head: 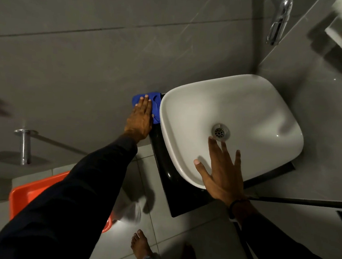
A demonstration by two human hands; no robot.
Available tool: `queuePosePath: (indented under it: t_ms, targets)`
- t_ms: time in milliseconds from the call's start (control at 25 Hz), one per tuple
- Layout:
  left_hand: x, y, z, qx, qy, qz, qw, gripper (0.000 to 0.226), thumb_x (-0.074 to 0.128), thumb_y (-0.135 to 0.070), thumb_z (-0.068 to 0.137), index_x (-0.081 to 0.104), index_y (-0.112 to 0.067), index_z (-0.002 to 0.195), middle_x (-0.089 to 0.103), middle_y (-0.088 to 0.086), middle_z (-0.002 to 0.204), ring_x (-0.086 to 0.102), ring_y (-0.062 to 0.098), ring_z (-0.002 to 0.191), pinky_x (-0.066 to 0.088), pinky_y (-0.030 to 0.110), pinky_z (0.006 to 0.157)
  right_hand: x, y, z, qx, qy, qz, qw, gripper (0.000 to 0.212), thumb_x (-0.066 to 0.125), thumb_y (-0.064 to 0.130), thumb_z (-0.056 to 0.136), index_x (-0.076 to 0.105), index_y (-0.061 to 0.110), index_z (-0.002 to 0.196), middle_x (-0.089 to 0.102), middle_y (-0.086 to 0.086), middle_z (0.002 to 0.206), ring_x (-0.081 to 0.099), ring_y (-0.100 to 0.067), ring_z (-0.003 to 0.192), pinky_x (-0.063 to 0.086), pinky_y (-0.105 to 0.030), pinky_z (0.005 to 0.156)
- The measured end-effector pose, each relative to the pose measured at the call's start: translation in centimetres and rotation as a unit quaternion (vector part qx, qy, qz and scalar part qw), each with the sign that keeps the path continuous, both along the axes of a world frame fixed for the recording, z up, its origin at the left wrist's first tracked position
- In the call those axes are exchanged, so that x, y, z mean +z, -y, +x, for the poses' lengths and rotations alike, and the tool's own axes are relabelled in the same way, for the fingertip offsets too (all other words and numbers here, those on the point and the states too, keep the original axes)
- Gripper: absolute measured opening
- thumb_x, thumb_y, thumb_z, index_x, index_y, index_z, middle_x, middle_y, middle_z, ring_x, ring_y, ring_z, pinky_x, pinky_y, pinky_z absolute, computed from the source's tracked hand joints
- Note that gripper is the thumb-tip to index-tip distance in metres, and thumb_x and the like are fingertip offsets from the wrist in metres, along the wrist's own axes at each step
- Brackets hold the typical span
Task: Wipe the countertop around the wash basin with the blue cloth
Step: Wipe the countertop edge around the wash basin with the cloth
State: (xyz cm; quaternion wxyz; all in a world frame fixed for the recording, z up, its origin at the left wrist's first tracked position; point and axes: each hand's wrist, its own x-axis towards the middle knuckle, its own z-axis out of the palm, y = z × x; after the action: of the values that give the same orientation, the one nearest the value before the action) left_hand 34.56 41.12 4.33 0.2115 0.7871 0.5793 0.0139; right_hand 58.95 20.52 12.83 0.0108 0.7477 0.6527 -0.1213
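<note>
A white wash basin [249, 107] with a metal drain sits on a black countertop [181, 199]. My left hand [140, 118] lies flat on the blue cloth [156, 105], pressing it onto the countertop's far left corner, against the grey wall and beside the basin's rim. Most of the cloth is under my palm and fingers. My right hand [221, 174] hovers with fingers spread over the basin's near rim, holding nothing.
A chrome tap [279, 19] sticks out from the wall above the basin. An orange bucket [34, 190] stands on the tiled floor at the left, under my left arm. A metal pipe fitting [24, 146] juts from the left wall. My bare feet [142, 247] are below.
</note>
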Motion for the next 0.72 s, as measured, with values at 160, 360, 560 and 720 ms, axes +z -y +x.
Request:
queuePosePath:
  t_ms: [160,360,560,720]
  targets:
    - [-0.4,3.9,0.3,-0.008,0.037,0.001,0.999,0.061,0.032,-0.022,0.109,0.01,0.001,0.161,0.002,0.018,0.172,0.001,0.034,0.161,0.002,0.042,0.132,0.0,0.1,-0.1,-0.005,-0.004,-0.001,1.0,0.09,0.009,0.08,0.088,-0.005,0.027,0.16,0.004,0.009,0.169,0.001,-0.015,0.158,0.001,-0.06,0.125]
    - [-0.2,5.9,-0.6,-0.043,0.018,-0.007,0.999,0.063,0.031,-0.032,0.109,0.009,-0.007,0.163,0.007,0.011,0.173,0.005,0.026,0.161,0.009,0.039,0.132,0.3,-0.1,-0.2,-0.008,-0.007,-0.013,1.0,0.089,0.009,0.078,0.088,-0.007,0.029,0.16,0.002,0.009,0.169,0.001,-0.015,0.158,0.001,-0.059,0.126]
    - [1.0,0.1,-0.6,-0.027,-0.006,-0.008,1.0,0.063,0.031,-0.03,0.11,0.01,-0.003,0.162,0.006,0.015,0.172,0.005,0.03,0.161,0.008,0.04,0.132,0.2,0.1,-0.2,-0.011,-0.007,0.0,1.0,0.086,0.012,0.077,0.089,-0.006,0.031,0.16,0.005,0.011,0.169,0.005,-0.015,0.158,0.005,-0.059,0.126]
    - [0.9,-0.7,-0.4,-0.016,-0.004,-0.009,1.0,0.064,0.031,-0.03,0.11,0.007,-0.003,0.162,0.003,0.014,0.173,0.003,0.029,0.161,0.006,0.04,0.132,0.0,0.1,-0.1,-0.009,-0.011,0.0,1.0,0.085,0.013,0.078,0.089,-0.006,0.032,0.159,0.006,0.012,0.169,0.006,-0.015,0.158,0.006,-0.059,0.125]
